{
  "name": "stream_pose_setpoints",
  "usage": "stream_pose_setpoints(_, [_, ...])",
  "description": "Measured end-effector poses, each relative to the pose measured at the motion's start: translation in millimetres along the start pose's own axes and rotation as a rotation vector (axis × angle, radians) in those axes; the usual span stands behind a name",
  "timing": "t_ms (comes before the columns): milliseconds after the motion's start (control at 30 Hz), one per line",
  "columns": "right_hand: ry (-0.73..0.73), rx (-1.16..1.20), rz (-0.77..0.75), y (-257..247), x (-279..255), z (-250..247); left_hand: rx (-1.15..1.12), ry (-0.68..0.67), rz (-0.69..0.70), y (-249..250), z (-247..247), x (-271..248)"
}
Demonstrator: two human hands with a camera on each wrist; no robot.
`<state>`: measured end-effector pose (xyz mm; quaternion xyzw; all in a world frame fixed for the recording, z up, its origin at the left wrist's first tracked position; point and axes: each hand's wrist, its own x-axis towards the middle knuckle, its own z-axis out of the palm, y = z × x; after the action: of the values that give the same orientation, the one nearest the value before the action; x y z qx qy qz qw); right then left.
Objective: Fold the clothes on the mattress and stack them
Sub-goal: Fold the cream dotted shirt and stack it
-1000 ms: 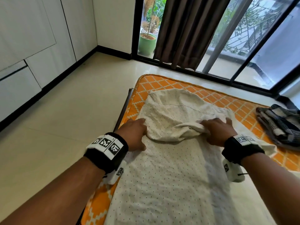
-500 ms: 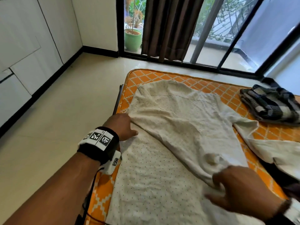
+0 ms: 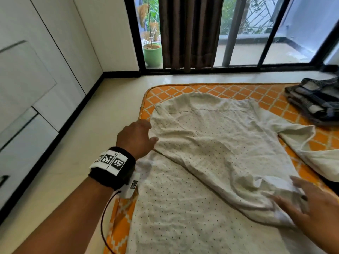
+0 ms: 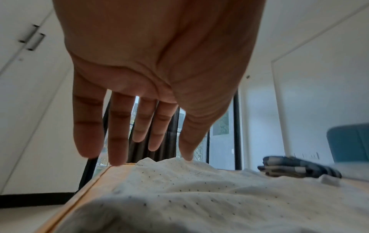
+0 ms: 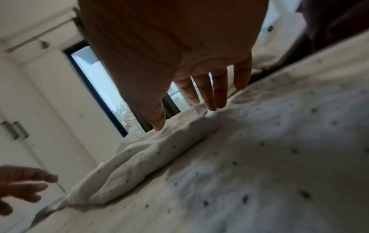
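A cream shirt with small dark dots [image 3: 211,149] lies spread on the orange patterned mattress [image 3: 266,94], with one part folded diagonally across the rest. My left hand [image 3: 136,137] sits at the shirt's left edge, fingers straight [image 4: 117,141] and just over the cloth [image 4: 189,189]. My right hand [image 3: 300,206] lies near the front right, its straight fingers [image 5: 209,94] touching the folded edge of the shirt [image 5: 139,157]. Neither hand grips anything.
A folded dark plaid garment [image 3: 315,103] lies at the mattress's far right. Another pale cloth [image 3: 322,162] lies at the right edge. Bare floor [image 3: 73,153] and white cabinets [image 3: 36,79] are to the left. A curtain [image 3: 189,32] and glass doors stand beyond.
My right hand dragged the folded part from the shirt's middle down to the front right, then released it. My left hand let go and stays at the left edge with straight fingers.
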<state>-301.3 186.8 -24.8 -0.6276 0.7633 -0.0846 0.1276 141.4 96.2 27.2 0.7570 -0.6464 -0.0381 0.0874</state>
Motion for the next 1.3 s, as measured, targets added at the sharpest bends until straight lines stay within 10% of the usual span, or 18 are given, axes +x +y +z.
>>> stream_pose_setpoints(300, [-0.145, 0.224, 0.039, 39, 27, -2, 0.235, -0.334, 0.199, 36, 16, 126])
stream_pose_setpoints(667, [-0.496, 0.333, 0.018, 54, 12, -18, 0.244, -0.160, 0.033, 1, 31, 180])
stream_pose_setpoints(1000, [-0.295, 0.312, 0.094, 43, 7, -26, 0.209, -0.226, 0.137, -7, 25, 135])
stream_pose_setpoints(1300, [-0.444, 0.412, 0.059, 1, -3, -45, 0.356, -0.339, 0.272, -25, 28, 40])
